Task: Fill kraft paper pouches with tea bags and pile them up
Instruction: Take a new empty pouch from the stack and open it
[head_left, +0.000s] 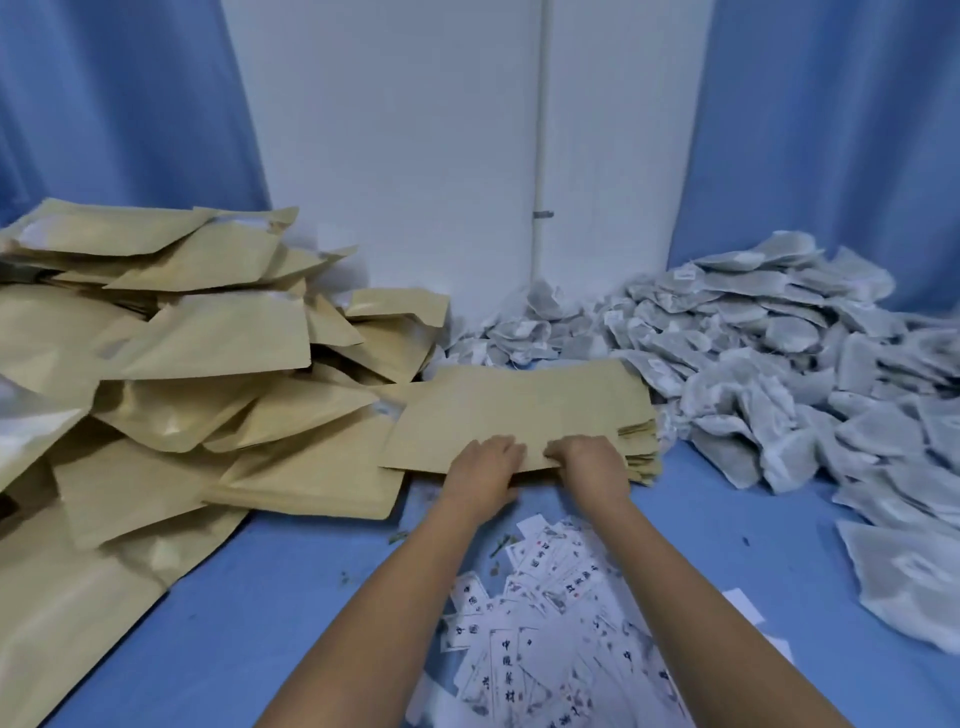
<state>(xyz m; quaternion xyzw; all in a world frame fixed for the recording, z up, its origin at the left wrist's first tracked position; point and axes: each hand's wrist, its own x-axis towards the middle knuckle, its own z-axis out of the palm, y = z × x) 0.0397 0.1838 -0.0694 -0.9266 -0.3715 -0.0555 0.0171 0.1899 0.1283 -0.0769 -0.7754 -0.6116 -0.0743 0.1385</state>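
While both hands (485, 465) (589, 462) grip them, stacked pouches (519, 410) lie flat

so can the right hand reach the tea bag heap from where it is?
Probably yes. The right hand grips the near edge of the flat pouch stack; the tea bag heap lies just right of it, nothing standing between.

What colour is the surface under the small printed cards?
Blue; the head view shows the surface around the printed cards clearly.
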